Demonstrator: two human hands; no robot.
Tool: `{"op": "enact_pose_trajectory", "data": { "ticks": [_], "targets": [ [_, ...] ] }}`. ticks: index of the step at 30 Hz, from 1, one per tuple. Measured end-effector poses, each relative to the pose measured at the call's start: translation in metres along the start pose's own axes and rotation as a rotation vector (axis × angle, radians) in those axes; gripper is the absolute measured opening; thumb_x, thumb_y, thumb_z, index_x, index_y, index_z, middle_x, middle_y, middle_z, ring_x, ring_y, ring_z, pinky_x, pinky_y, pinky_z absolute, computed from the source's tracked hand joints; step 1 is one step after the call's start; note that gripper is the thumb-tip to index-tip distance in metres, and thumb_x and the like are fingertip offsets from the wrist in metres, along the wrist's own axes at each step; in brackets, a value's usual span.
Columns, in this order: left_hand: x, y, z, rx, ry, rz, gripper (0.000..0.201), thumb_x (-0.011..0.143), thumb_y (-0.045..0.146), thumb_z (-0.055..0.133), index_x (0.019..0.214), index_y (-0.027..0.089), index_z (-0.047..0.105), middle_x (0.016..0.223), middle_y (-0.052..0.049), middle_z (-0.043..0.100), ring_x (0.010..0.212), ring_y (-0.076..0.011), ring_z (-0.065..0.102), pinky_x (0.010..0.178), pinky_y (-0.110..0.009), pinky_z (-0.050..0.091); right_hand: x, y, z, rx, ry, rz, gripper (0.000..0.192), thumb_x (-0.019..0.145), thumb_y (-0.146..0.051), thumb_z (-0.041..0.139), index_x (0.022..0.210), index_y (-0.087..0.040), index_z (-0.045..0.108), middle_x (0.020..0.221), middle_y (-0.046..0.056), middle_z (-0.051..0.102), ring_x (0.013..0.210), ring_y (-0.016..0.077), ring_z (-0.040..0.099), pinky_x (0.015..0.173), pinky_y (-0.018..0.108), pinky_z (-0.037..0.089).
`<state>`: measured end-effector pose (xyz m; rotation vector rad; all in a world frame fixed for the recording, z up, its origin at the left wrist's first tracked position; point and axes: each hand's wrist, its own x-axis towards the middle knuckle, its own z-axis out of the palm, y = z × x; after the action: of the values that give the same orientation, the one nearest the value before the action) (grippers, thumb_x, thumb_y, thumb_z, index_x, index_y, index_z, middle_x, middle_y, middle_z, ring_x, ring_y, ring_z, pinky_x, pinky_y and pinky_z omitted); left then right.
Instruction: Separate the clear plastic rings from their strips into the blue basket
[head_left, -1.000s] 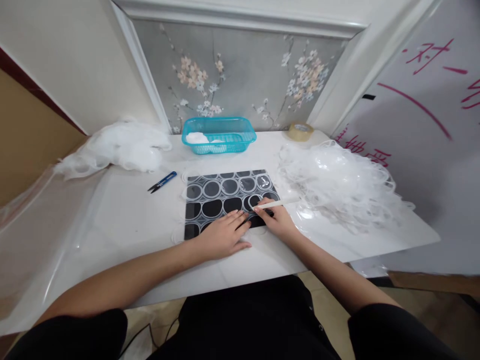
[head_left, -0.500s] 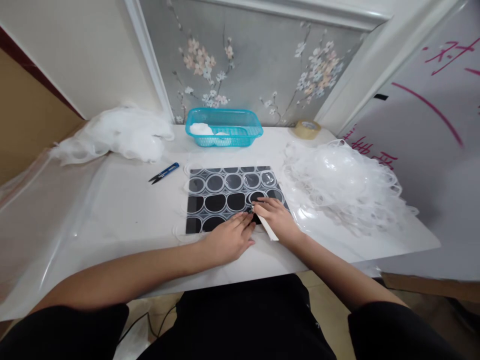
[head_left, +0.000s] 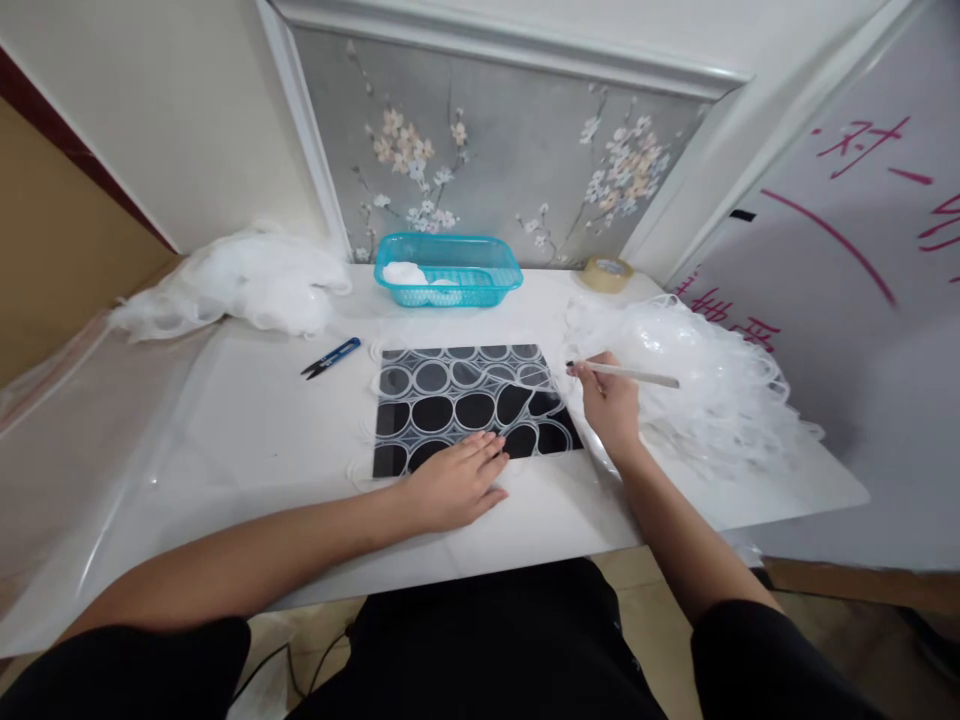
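Here the left hand (head_left: 457, 482) lies flat, fingers nearly together and gripping nothing, across the near edge of the dark patterned sheet (head_left: 431, 412), probably to stop it sliding. The right hand (head_left: 611, 408) pinches a slim white tool (head_left: 645, 376) by the sheet's right edge, perhaps for fine control; whether those fingers also catch the sheet, no telling. Beneath, a glossy white counter (head_left: 300, 430); behind, a floral wall panel (head_left: 487, 140).

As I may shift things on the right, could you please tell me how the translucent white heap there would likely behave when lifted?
The translucent white heap would probably sag and shed strips, being a loose tangle of thin curved loops. It looks light for its bulk, with see-through material. Its glossy highlights suggest it may be slippery.
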<state>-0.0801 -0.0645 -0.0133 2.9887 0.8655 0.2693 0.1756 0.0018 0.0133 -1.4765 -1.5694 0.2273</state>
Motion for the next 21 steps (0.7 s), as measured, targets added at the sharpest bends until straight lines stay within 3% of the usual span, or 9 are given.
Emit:
{"op": "enact_pose_trajectory", "data": {
  "ticks": [6, 9, 13, 16, 18, 21],
  "targets": [
    [-0.001, -0.004, -0.001, 0.021, -0.007, 0.018, 0.053, 0.102, 0.045, 0.032, 0.130, 0.005, 0.051, 0.139, -0.018, 0.048, 0.132, -0.0258, 0.042, 0.113, -0.036, 0.028, 0.011, 0.013, 0.001, 0.432, 0.162, 0.185, 0.024, 0.085, -0.040, 0.060, 0.077, -0.019, 0.052, 0.073, 0.004, 0.067, 0.080, 0.0224, 0.070, 0.076, 0.037, 0.053],
    [-0.001, -0.006, -0.004, 0.012, -0.018, 0.012, 0.054, 0.102, 0.047, 0.029, 0.130, 0.006, 0.051, 0.139, -0.016, 0.048, 0.133, -0.0238, 0.041, 0.113, -0.035, 0.029, 0.017, 0.009, 0.002, 0.620, 0.160, 0.200, 0.026, 0.082, -0.039, 0.065, 0.079, -0.019, 0.049, 0.070, 0.001, 0.066, 0.078, 0.0213, 0.071, 0.079, 0.038, 0.055],
    [-0.001, -0.007, -0.008, -0.017, -0.028, -0.002, 0.054, 0.102, 0.047, 0.028, 0.130, 0.006, 0.051, 0.139, -0.016, 0.049, 0.132, -0.0230, 0.042, 0.112, -0.035, 0.030, 0.031, 0.000, -0.005, 0.668, 0.226, 0.160, 0.026, 0.080, -0.039, 0.067, 0.078, -0.019, 0.050, 0.070, 0.000, 0.066, 0.076, 0.0193, 0.071, 0.082, 0.039, 0.056],
    [0.000, -0.008, -0.011, -0.060, -0.043, -0.014, 0.052, 0.102, 0.046, 0.031, 0.130, 0.007, 0.051, 0.140, -0.015, 0.047, 0.133, -0.0235, 0.041, 0.112, -0.036, 0.031, 0.045, -0.006, -0.014, 0.827, 0.251, 0.186, 0.023, 0.078, -0.031, 0.070, 0.076, -0.020, 0.050, 0.065, -0.002, 0.065, 0.073, 0.0179, 0.071, 0.084, 0.038, 0.056],
    [0.001, -0.011, -0.014, -0.113, -0.064, -0.029, 0.049, 0.101, 0.046, 0.036, 0.129, 0.009, 0.052, 0.140, -0.015, 0.047, 0.132, -0.0242, 0.042, 0.111, -0.038, 0.033, 0.050, -0.008, -0.020, 0.972, 0.196, 0.326, 0.021, 0.079, -0.023, 0.069, 0.073, -0.020, 0.050, 0.063, -0.001, 0.065, 0.071, 0.0173, 0.071, 0.084, 0.037, 0.057],
    [0.005, -0.015, -0.024, -0.222, -0.113, -0.087, 0.043, 0.099, 0.045, 0.042, 0.126, 0.014, 0.055, 0.138, -0.011, 0.051, 0.130, -0.0241, 0.045, 0.109, -0.039, 0.037, 0.046, -0.008, -0.027, 1.173, 0.007, 0.720, 0.014, 0.084, -0.016, 0.061, 0.074, -0.019, 0.053, 0.070, 0.003, 0.069, 0.073, 0.0159, 0.071, 0.077, 0.029, 0.059]
  ]
}}
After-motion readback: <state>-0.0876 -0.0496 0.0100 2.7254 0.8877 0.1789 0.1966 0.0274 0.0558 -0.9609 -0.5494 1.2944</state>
